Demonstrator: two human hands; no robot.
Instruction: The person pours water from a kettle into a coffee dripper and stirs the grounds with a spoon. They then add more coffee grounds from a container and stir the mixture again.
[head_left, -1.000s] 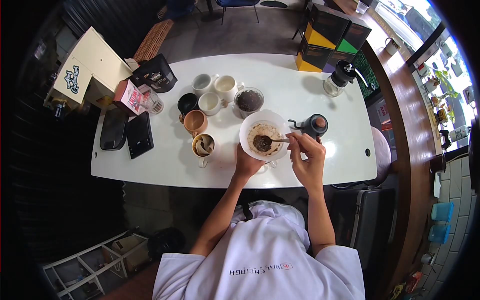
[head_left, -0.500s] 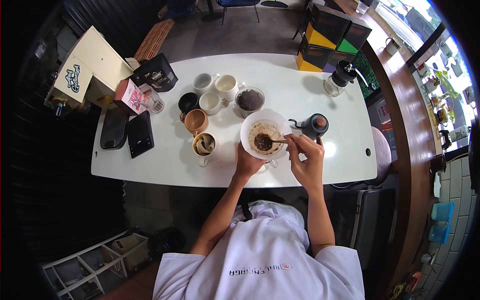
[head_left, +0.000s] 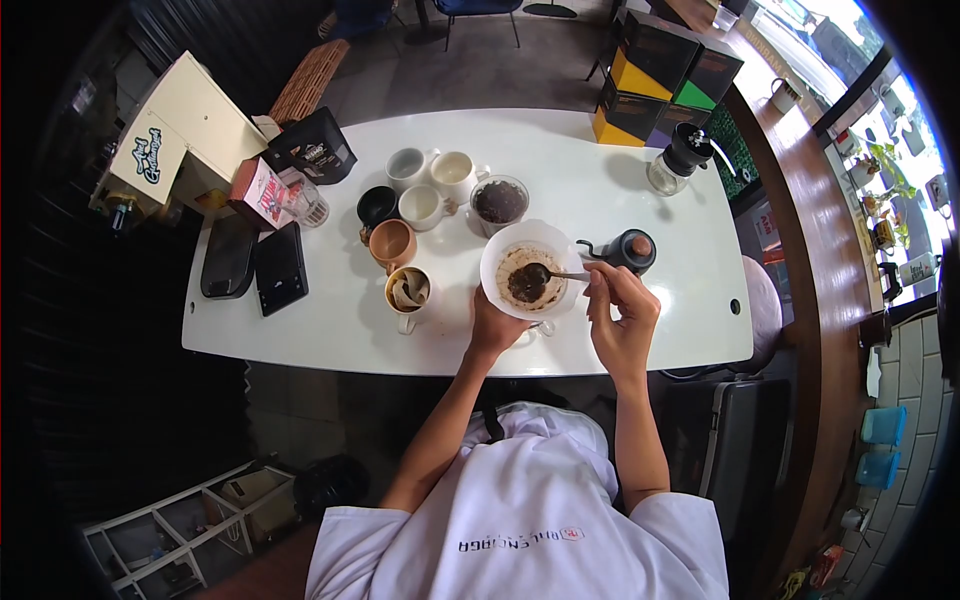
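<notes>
My left hand (head_left: 497, 322) is closed around the near-left side of a white coffee dripper (head_left: 491, 250) lined with a paper filter. Wet brown coffee grounds (head_left: 523, 291) lie inside it, with pale residue up the walls. In my right hand (head_left: 624, 312), thumb and fingers pinch the handle of a spoon (head_left: 566, 275), whose dark bowl rests at the grounds. Part of a clear glass handle (head_left: 545, 328) shows below the dripper; the rest of that vessel is hidden. Just beyond stands a second dripper (head_left: 500, 203) holding dark grounds. A dark gooseneck kettle (head_left: 632, 251) is close to my right hand.
Left of the dripper, several cups cluster, including a tan cup (head_left: 392, 241) and one with a used filter (head_left: 408, 290). A black scale (head_left: 281, 270), a coffee bag (head_left: 318, 148) and a clear glass (head_left: 311, 207) stand farther left. A hand grinder (head_left: 683, 152) and stacked boxes (head_left: 655, 75) occupy the far right.
My right hand has shifted slightly right and lifted a little, and the spoon's bowl now shows above the grounds. My left hand and the dripper stay in place.
</notes>
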